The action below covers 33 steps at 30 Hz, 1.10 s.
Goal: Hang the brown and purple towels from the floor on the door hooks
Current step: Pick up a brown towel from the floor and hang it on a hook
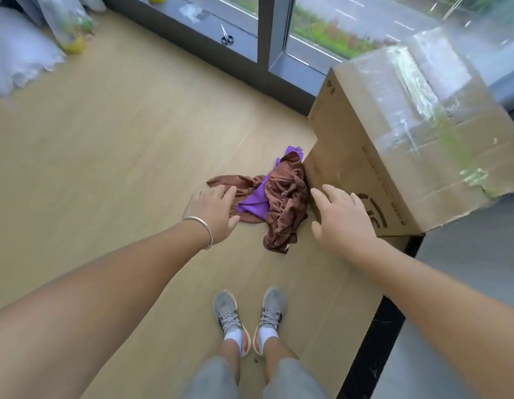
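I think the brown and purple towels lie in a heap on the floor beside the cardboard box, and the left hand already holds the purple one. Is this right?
Not quite. In the head view the left hand is open and holds nothing. The brown towel and purple towel do lie heaped on the floor beside the cardboard box.

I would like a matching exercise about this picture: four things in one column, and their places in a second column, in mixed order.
Things:
1. brown towel
2. purple towel
3. scissors
4. cardboard box

Places:
A. on the dark ledge by the window
B. standing on the floor, right of the towels
C. crumpled on the floor, against the box
D. mostly tucked under the other towel

Pairs: 1-C, 2-D, 3-A, 4-B
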Each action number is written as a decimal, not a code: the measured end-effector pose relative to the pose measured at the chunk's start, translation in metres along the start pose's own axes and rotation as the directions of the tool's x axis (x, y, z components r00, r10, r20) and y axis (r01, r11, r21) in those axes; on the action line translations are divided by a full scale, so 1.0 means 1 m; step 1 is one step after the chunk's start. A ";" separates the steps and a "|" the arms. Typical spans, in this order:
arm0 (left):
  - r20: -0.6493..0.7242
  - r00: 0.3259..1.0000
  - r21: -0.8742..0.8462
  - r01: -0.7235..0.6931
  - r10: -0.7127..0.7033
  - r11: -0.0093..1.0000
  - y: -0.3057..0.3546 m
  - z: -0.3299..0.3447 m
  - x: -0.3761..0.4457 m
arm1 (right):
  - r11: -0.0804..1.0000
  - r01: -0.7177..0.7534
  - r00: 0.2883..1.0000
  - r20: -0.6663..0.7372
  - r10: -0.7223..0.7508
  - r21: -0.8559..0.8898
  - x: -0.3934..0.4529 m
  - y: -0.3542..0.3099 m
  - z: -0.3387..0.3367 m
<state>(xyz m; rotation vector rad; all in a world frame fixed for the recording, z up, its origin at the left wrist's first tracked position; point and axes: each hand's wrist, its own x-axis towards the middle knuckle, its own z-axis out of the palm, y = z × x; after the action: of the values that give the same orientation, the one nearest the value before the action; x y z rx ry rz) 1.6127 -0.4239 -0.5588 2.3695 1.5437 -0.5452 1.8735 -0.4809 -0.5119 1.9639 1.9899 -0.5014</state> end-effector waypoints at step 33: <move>0.007 0.914 -0.084 0.404 -0.405 0.911 -0.232 0.553 0.300 | 0.922 0.370 0.912 -0.145 -0.384 -0.115 0.433 -0.167 0.520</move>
<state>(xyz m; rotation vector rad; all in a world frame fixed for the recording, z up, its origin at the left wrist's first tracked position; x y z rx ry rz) 1.4172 -0.3136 -1.1908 1.9952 2.0360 -0.5372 1.6822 -0.3271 -1.1639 1.6169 2.4705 -0.3388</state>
